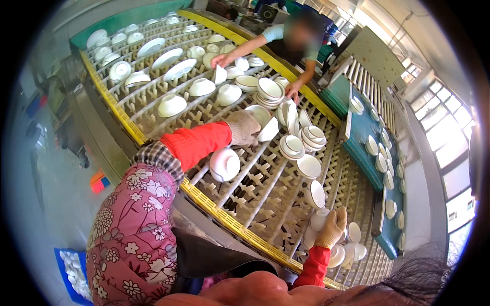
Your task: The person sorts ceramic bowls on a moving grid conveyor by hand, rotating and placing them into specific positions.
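My left hand (pixel 243 128), in a knitted work glove, is at a white ceramic bowl (pixel 268 130) tilted on its side; its fingers are partly hidden, so a firm grip cannot be told. Just below, a larger white bowl (pixel 224 164) lies tipped with its foot showing. My right hand (pixel 334 228), gloved too, is raised over the near right of the rack conveyor, thumb and fingers upward. White bowls and saucers (pixel 337 255) lie around and below it. Between my hands are stacked small bowls and saucers (pixel 292 147) and a rimmed bowl (pixel 309 166).
Across the pegged conveyor (pixel 264 191), a co-worker's hands (pixel 225 60) reach among bowls and stacks. Yellow edging (pixel 229 225) borders the conveyor. Plates and bowls (pixel 151 47) cover its far end. A green belt (pixel 363 130) carries bowls at right. A blue crate (pixel 72 273) holds white pieces at lower left.
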A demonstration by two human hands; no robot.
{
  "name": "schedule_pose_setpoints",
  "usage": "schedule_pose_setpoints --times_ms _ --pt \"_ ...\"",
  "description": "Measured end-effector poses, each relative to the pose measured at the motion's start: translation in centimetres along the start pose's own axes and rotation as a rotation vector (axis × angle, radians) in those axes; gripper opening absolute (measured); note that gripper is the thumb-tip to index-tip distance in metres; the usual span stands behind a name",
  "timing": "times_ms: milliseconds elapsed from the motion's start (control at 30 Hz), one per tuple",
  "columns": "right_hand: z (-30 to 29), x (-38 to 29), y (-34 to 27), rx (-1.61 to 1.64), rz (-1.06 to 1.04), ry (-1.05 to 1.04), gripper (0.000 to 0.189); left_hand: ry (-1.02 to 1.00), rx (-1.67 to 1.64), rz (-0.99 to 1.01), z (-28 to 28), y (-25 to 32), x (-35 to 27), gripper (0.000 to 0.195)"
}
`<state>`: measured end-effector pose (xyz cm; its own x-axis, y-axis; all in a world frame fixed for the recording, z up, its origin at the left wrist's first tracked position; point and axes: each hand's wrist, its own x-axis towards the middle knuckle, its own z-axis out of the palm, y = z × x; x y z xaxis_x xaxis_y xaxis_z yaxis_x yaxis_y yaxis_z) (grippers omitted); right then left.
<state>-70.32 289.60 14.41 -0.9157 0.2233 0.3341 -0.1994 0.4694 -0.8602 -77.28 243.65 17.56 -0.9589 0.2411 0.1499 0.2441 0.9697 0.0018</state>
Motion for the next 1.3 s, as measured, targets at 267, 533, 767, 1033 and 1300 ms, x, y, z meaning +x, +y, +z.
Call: schedule_pose_setpoints --times_ms 267,533,767,1033,1300 --pt "0.8 0.9 -0.6 0.004 0.003 -0.031 0.028 0.116 0.033 -0.144 0.2 -1.1 -0.3 0.03" --pt "1.7 -0.7 -2.2 0.403 0.124 0.092 0.048 0.09 -0.228 -0.391 0.2 -3.7 -1.4 0.035" --pt "1.2 -1.3 -3.4 0.607 0.153 0.018 0.048 -0.05 -0.229 -0.235 -4.2 -4.1 -8.8 0.034" --pt "4.7 -2.8 -10.0 0.327 -0.109 -0.136 0.043 -0.175 -0.229 -0.093 -6.0 1.5 -17.7 0.052" --pt "18.4 0.6 -23.1 0.963 -0.189 -0.428 0.055 -0.157 -0.517 -0.181 -3.1 0.5 -15.6 0.051"
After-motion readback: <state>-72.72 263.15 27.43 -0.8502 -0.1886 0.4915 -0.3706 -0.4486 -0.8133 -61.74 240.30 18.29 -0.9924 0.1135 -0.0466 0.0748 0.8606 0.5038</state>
